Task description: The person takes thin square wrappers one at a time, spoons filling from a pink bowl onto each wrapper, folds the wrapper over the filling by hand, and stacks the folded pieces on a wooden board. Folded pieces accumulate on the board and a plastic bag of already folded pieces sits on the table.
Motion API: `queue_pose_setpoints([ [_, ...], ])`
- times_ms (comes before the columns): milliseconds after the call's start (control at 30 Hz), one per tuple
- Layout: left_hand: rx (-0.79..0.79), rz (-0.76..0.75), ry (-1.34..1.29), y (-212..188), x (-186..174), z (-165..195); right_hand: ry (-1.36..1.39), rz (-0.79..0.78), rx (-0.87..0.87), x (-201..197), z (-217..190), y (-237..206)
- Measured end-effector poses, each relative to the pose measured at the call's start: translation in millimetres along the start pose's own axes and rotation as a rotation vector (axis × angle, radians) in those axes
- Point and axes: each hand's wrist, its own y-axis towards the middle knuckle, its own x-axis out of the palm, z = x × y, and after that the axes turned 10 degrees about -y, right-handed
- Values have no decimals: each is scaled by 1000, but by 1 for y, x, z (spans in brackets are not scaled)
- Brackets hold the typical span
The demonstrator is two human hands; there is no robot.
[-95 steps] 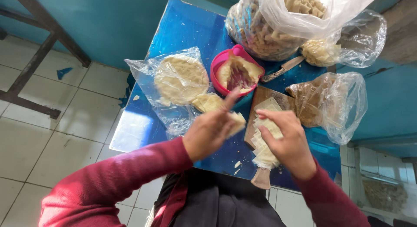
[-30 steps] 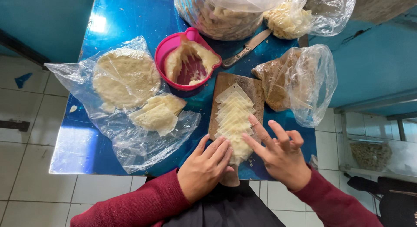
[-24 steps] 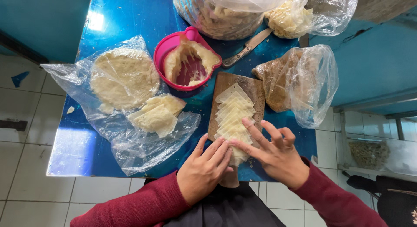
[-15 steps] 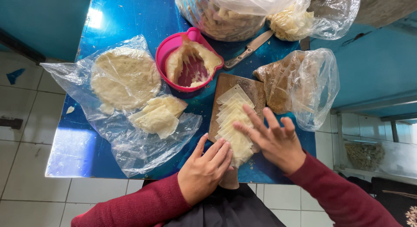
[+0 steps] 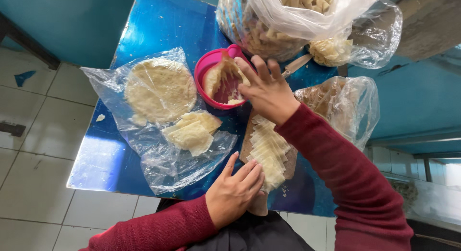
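Reaching right hand (image 5: 269, 90) into pink bowl (image 5: 209, 71), clear bags (image 5: 158, 159) around

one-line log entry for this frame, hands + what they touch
left hand: resting on dough strips, open | right hand: reaching over pink bowl, fingers at its rim, open | strips on board | table: blue

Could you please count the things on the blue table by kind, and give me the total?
Pink bowl: 1
Wooden cutting board: 1
Knife: 1
Clear plastic bags with contents (top, top right, right): 3
Flat plastic sheet bearing dough pieces: 1
Total: 7
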Motion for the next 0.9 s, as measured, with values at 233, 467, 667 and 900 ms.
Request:
queue_pose_setpoints([
  [233, 0, 16, -93, -4, -4, -7, -173, -78, -137, 12, -3, 27],
  [467, 1, 5, -146, 0, -9, -8, 66, -66, -48, 5, -3, 20],
  [667, -81, 122, -183, 7, -15, -3, 498, -1, 153, -31, 8, -20],
  [900, -269, 141, 88, 21, -2, -1, 927, -193, 233, -76, -3, -116],
])
